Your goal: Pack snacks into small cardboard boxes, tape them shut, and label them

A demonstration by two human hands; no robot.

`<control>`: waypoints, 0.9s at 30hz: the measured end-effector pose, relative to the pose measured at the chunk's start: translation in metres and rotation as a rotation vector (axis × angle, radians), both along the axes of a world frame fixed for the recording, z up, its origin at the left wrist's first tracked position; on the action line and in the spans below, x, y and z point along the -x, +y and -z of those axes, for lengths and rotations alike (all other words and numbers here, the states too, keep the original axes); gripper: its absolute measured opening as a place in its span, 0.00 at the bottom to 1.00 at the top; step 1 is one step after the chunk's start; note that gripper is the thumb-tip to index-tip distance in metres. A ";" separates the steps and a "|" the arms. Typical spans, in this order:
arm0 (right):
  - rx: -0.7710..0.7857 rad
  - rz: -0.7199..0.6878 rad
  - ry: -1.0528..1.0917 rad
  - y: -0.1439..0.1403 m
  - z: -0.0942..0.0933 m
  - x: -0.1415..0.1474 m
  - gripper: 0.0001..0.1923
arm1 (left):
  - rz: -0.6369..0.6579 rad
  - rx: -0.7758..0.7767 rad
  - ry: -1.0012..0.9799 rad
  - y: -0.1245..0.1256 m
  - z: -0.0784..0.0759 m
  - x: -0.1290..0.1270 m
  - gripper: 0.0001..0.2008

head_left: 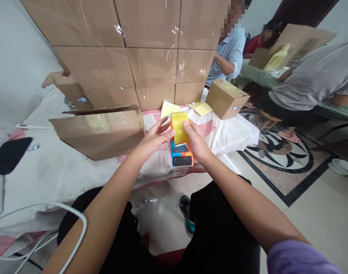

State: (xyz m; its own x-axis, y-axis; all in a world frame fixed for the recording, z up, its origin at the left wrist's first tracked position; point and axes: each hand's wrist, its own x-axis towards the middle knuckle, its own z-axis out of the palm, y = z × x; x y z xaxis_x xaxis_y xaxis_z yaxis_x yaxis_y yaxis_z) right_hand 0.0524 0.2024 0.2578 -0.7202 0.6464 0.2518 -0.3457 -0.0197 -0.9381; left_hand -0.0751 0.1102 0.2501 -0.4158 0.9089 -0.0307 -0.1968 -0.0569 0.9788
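Both my hands hold an orange and blue tape dispenser with a yellow roll of tape on it, in front of me above the edge of a white cloth. My left hand touches the roll's left side with fingers stretched along it. My right hand grips the dispenser from the right, its thumb on top of the roll. An open cardboard box lies just left of my left hand.
A wall of stacked taped cardboard boxes rises behind. A small closed box and yellow sheets lie on the white cloth. Two people sit at back right, a third person bends over at right. White cables run at lower left.
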 end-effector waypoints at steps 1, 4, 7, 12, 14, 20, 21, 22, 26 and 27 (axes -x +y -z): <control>-0.005 0.024 0.015 0.002 -0.002 0.002 0.24 | -0.033 0.016 -0.010 0.000 0.000 0.000 0.41; -0.007 0.109 0.066 0.010 -0.010 0.005 0.25 | -0.068 0.046 -0.016 0.002 0.001 -0.005 0.35; -0.010 0.190 0.093 0.020 -0.019 0.004 0.25 | -0.013 0.054 0.021 0.001 0.001 -0.015 0.34; -0.055 0.304 0.136 0.038 -0.022 -0.001 0.24 | 0.071 0.071 0.038 -0.002 -0.001 -0.036 0.37; -0.062 0.338 0.135 0.044 -0.020 -0.001 0.24 | 0.034 0.040 0.053 -0.002 0.000 -0.044 0.37; -0.091 0.342 0.100 0.057 -0.009 0.003 0.25 | -0.032 0.014 0.080 -0.005 -0.002 -0.056 0.29; -0.096 0.335 0.096 0.058 -0.007 0.004 0.25 | -0.033 0.020 0.068 -0.006 -0.003 -0.057 0.29; -0.101 0.329 0.096 0.059 -0.005 0.005 0.25 | -0.034 0.031 0.054 -0.007 -0.005 -0.057 0.28; -0.095 0.325 0.109 0.058 -0.004 0.007 0.23 | -0.050 0.112 0.035 -0.008 -0.005 -0.058 0.28; -0.087 0.333 0.107 0.056 -0.005 0.008 0.22 | -0.062 0.132 0.041 -0.008 -0.004 -0.058 0.28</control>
